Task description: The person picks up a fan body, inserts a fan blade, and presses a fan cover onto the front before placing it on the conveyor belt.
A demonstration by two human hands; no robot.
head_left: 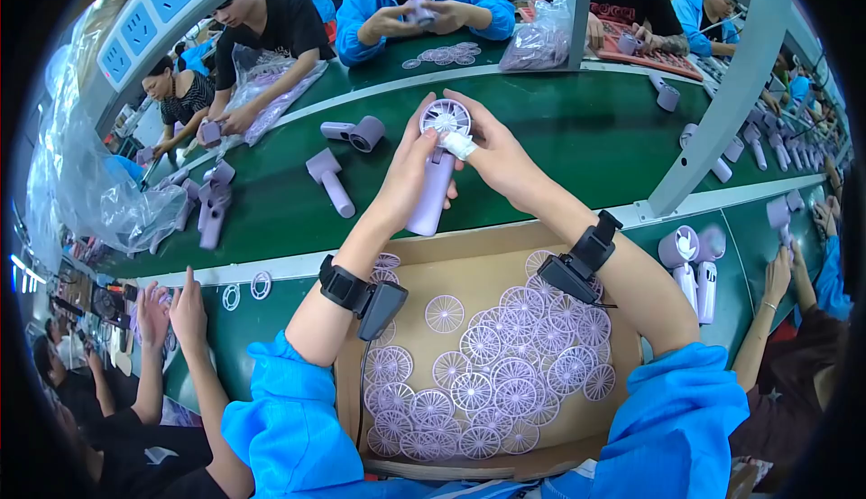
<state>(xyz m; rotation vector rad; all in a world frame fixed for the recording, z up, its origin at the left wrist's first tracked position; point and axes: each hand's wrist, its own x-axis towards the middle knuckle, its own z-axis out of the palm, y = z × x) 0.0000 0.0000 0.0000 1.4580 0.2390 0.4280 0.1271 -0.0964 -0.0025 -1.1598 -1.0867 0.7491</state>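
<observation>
Both my hands hold a lilac handheld fan above the green conveyor belt, its round head up and its handle slanting down. My left hand wraps the left side of the head, thumb near its front. On the other side, my right hand grips the head, with white wrapping round its thumb. A spoked round grille covers the fan's front. Below my forearms, a cardboard box holds several loose lilac grilles, many overlapping.
Several fan bodies lie on the belt, among them one at left and one behind it. Two white-lilac rings sit left of the box. A grey metal post rises at right. Co-workers sit across the belt and on both sides.
</observation>
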